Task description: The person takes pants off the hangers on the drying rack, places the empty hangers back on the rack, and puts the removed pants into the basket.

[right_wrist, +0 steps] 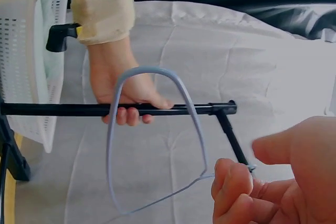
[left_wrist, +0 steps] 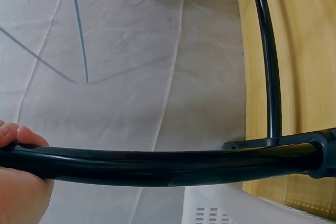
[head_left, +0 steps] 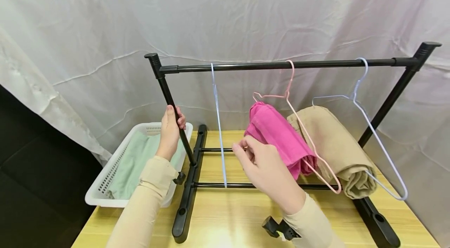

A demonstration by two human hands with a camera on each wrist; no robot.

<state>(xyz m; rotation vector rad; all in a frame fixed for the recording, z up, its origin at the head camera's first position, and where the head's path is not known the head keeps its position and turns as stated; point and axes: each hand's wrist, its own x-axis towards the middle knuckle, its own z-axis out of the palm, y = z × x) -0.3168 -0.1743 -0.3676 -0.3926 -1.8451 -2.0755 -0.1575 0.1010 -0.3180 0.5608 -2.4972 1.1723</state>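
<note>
My left hand point(head_left: 171, 129) grips the left upright post point(head_left: 172, 101) of a black clothes rack, thumb on one side and fingers round the other. In the left wrist view that post point(left_wrist: 157, 167) runs across the lower part. A thin blue hanger point(head_left: 218, 123), seen edge-on, hangs bare near the left end of the top bar point(head_left: 246, 67). Just right of it is my right hand point(head_left: 265, 166), fingers loosely curled and holding nothing. The right wrist view shows its thumb apart from the fingers, which overlap the blue hanger's point(right_wrist: 111, 145) neck.
A pink hanger point(head_left: 309, 138) carries magenta cloth point(head_left: 277, 134); another blue hanger point(head_left: 381, 142) carries tan cloth point(head_left: 330, 142). A white basket point(head_left: 95, 197) with pale green cloth point(head_left: 131, 170) stands left of the rack on the wooden table point(head_left: 225, 216). A white curtain point(head_left: 225, 13) hangs behind.
</note>
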